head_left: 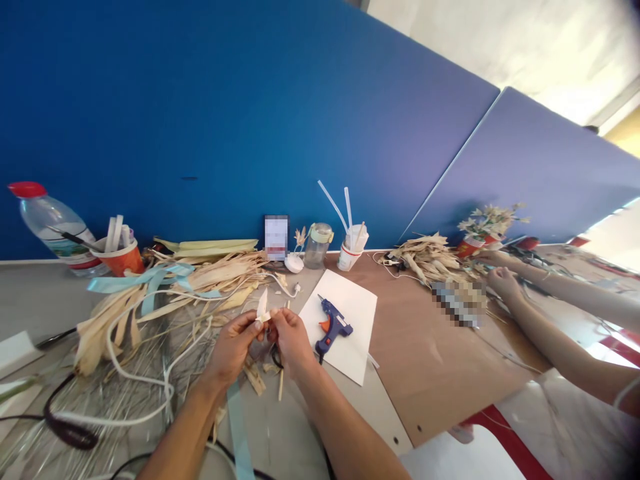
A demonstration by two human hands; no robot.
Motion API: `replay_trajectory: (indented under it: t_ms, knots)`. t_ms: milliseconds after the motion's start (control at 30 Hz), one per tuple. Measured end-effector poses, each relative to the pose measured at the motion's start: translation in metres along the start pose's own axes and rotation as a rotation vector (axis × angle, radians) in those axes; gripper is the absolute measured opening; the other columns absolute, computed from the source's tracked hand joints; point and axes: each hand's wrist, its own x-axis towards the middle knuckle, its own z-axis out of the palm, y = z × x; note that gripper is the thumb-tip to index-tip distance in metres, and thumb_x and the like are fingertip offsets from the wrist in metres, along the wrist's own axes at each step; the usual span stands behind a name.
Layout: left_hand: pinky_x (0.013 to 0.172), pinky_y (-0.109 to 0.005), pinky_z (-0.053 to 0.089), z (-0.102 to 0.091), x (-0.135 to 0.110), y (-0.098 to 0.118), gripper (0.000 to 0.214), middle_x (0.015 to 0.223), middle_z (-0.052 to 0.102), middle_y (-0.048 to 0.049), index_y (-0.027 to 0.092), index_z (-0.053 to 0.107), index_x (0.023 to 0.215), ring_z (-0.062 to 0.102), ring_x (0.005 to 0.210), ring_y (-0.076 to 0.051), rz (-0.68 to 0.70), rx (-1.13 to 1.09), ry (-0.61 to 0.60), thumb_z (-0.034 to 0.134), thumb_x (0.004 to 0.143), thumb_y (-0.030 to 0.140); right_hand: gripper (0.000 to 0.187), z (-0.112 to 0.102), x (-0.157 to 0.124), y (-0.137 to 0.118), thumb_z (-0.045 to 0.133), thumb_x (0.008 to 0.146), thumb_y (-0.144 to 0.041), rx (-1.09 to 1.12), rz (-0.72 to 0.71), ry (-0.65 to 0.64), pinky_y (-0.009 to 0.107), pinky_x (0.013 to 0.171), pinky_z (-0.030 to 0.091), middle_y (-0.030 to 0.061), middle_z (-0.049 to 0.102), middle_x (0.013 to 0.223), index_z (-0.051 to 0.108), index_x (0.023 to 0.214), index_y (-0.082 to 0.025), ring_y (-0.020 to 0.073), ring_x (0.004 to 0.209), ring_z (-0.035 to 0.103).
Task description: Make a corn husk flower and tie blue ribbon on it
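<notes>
Close together over the table, my left hand (237,341) and my right hand (291,337) pinch a small pale piece of corn husk (263,308) between their fingertips. One tip of the husk sticks up above the fingers. Both hands are closed on it. To the right of my right hand, a blue glue gun (331,327) with an orange trigger lies on a white board (361,300). Scraps of husk (255,377) lie below my hands. A light blue ribbon (240,427) runs down the table under my forearms.
Dried husks (220,272), a white cable (113,333) and clear thin sticks crowd the left. At the back stand a bottle (60,227), a red cup (123,257), a phone (277,237), a glass jar (317,247) and a white cup (349,257). A co-worker's arms (545,320) reach in at right.
</notes>
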Motion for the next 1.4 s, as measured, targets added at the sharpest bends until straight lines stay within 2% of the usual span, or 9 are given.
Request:
replay_trajectory:
  t_ms: [67,167,233,367,533,767,900,1067,1400]
  knots:
    - [0.061,-0.026,0.044,-0.002,0.002,-0.002,0.024,0.069,0.064,-0.0017,0.015,0.07,0.08,0.053,0.06,-0.013,0.04,0.031,0.056,0.075,0.064,0.033,0.038,-0.001,0.0,-0.006,0.059,0.069,-0.055,0.146,0.088,0.004,0.023,0.047,0.029,-0.0041,0.046,0.05,0.052,0.06,-0.019,0.0091,0.044,0.038]
    - [0.066,-0.028,0.046,-0.004,0.006,-0.005,0.027,0.071,0.067,-0.002,0.016,0.07,0.081,0.058,0.064,-0.015,0.094,0.055,0.16,0.075,0.063,0.035,0.041,-0.004,-0.003,-0.018,0.058,0.069,-0.058,0.248,0.11,0.035,0.023,0.047,0.032,-0.0029,0.047,0.055,0.056,0.064,-0.018,0.0087,0.045,0.039]
    - [0.069,-0.029,0.046,-0.005,0.007,-0.006,0.026,0.072,0.068,-0.0022,0.016,0.069,0.081,0.06,0.068,-0.017,0.12,0.088,0.194,0.075,0.064,0.035,0.043,-0.006,-0.006,-0.024,0.057,0.071,-0.059,0.254,0.107,-0.034,0.024,0.048,0.032,-0.0021,0.047,0.055,0.056,0.062,-0.017,0.0087,0.045,0.038]
    - [0.07,-0.028,0.045,-0.001,0.004,-0.001,0.021,0.076,0.068,-0.0017,0.017,0.068,0.081,0.06,0.072,-0.017,0.179,0.235,0.192,0.072,0.066,0.032,0.048,-0.008,-0.011,-0.029,0.056,0.073,-0.061,0.267,0.191,-0.231,0.024,0.046,0.028,-0.0014,0.048,0.053,0.056,0.057,-0.016,0.0076,0.041,0.036]
    - [0.068,-0.026,0.044,0.004,0.0,0.005,0.017,0.072,0.066,0.0004,0.018,0.067,0.081,0.059,0.069,-0.016,0.201,0.317,0.138,0.069,0.07,0.031,0.039,-0.009,-0.014,-0.029,0.063,0.07,-0.051,0.262,0.365,-0.331,0.022,0.042,0.023,-0.0027,0.05,0.048,0.054,0.055,-0.016,0.006,0.038,0.033]
    - [0.068,-0.027,0.045,0.001,0.001,0.0,0.018,0.072,0.066,0.0004,0.017,0.066,0.082,0.059,0.068,-0.016,0.17,0.244,0.131,0.069,0.07,0.031,0.027,-0.007,-0.016,-0.026,0.071,0.058,-0.026,0.151,0.305,-0.321,0.02,0.041,0.017,-0.0056,0.049,0.045,0.047,0.049,-0.016,0.0028,0.035,0.031]
    - [0.067,-0.026,0.044,-0.003,0.002,-0.005,0.021,0.074,0.067,-0.0002,0.016,0.067,0.083,0.058,0.068,-0.015,0.141,0.201,0.194,0.07,0.068,0.03,0.023,-0.002,-0.017,-0.02,0.066,0.06,-0.027,0.002,0.247,-0.269,0.021,0.04,0.013,-0.007,0.044,0.04,0.048,0.05,-0.017,0.003,0.035,0.029]
    - [0.065,-0.026,0.044,-0.005,0.004,-0.01,0.023,0.074,0.067,-0.0006,0.015,0.068,0.085,0.057,0.066,-0.015,0.114,0.179,0.229,0.07,0.067,0.03,0.024,0.001,-0.017,-0.012,0.065,0.061,-0.028,-0.041,0.226,-0.278,0.021,0.041,0.013,-0.0094,0.038,0.039,0.046,0.051,-0.017,0.0022,0.035,0.025]
    - [0.064,-0.025,0.044,-0.003,0.004,-0.007,0.023,0.074,0.068,-0.0009,0.017,0.069,0.085,0.057,0.067,-0.016,0.141,0.172,0.156,0.071,0.066,0.029,0.023,-0.001,-0.013,-0.011,0.065,0.06,-0.027,-0.02,0.245,-0.241,0.02,0.04,0.016,-0.0083,0.044,0.041,0.047,0.051,-0.017,0.0022,0.034,0.03]
